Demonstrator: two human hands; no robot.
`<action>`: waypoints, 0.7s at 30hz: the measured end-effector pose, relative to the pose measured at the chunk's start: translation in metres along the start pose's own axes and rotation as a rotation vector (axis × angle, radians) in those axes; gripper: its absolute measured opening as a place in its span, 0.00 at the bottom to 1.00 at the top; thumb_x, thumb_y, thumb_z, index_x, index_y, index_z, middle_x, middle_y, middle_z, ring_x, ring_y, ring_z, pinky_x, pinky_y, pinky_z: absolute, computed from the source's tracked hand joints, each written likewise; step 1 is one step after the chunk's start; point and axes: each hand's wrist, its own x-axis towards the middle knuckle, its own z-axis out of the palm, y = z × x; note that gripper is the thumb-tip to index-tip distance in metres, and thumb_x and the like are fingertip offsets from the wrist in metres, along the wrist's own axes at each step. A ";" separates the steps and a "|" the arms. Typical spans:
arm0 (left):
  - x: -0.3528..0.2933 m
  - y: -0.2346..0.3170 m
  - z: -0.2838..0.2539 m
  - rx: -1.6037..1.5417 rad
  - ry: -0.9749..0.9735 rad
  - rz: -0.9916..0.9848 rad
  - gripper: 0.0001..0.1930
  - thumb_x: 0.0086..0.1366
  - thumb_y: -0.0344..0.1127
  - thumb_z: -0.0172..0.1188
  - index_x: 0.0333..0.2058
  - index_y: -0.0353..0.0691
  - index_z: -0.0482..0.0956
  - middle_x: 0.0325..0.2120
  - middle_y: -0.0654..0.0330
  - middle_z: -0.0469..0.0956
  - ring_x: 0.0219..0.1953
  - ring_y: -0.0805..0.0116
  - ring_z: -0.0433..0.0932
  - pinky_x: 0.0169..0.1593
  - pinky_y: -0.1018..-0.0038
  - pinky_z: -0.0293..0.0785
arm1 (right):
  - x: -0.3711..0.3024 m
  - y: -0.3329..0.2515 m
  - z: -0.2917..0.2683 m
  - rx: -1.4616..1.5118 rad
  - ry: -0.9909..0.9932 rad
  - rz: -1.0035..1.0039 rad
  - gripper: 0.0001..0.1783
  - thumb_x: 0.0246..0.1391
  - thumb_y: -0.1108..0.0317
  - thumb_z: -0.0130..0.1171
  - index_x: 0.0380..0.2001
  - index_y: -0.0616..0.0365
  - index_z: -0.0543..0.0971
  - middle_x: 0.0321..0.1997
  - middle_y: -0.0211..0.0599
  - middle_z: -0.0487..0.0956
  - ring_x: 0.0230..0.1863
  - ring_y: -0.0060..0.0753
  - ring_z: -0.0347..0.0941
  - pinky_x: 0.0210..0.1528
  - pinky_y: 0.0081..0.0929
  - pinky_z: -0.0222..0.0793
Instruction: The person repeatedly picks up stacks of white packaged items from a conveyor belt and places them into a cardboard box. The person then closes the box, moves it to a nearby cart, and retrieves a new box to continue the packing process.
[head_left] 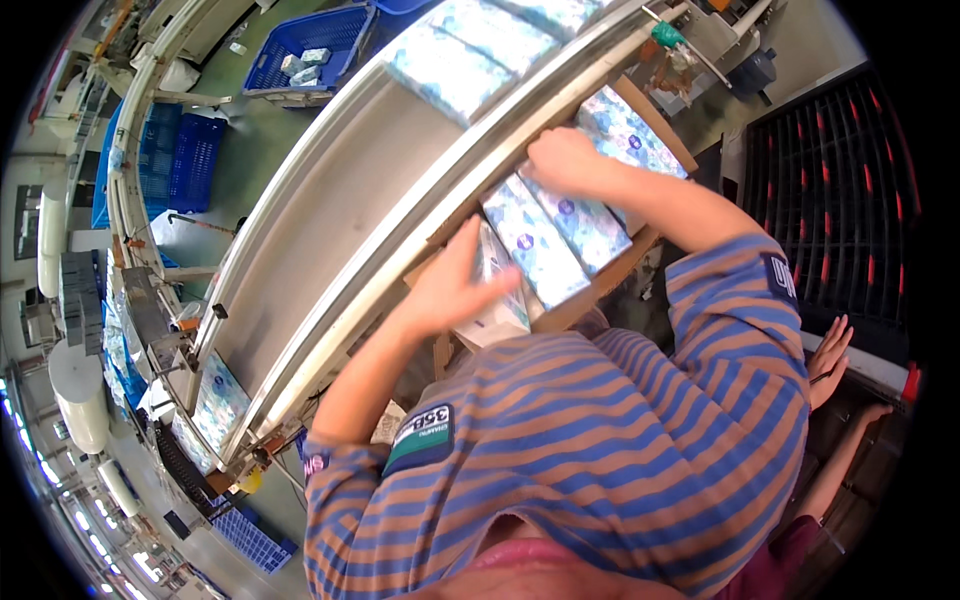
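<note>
A cardboard box (684, 146) stands against the near side of the conveyor, holding a row of blue-and-white floral packs that look like tissue packs. My left hand (452, 287) is open, thumb and fingers apart, beside the leftmost pack (497, 318), which sits tilted and shows a paler face. Two packs stand side by side in the middle, the nearer one (536, 245) and its neighbour (585, 222). My right hand (562, 160) is curled closed at the far ends of the packs, left of another pack (633, 130). Its fingertips are hidden, so what they grip cannot be seen.
A curved conveyor (350, 190) with pale metal rails runs beyond the box. Several similar packs (455, 65) lie on its far stretch. A blue crate (262, 70) with small packs stands past it. At right are a dark slatted rack (830, 180) and another person's hand (830, 362).
</note>
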 end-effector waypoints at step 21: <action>0.086 -0.045 -0.107 0.500 0.766 -0.633 0.55 0.42 0.55 0.64 0.61 0.29 0.44 0.60 0.31 0.43 0.59 0.36 0.54 0.57 0.54 0.60 | -0.022 0.034 -0.009 -0.044 -0.312 -0.210 0.43 0.38 0.33 0.56 0.52 0.53 0.70 0.52 0.48 0.69 0.56 0.48 0.62 0.56 0.51 0.54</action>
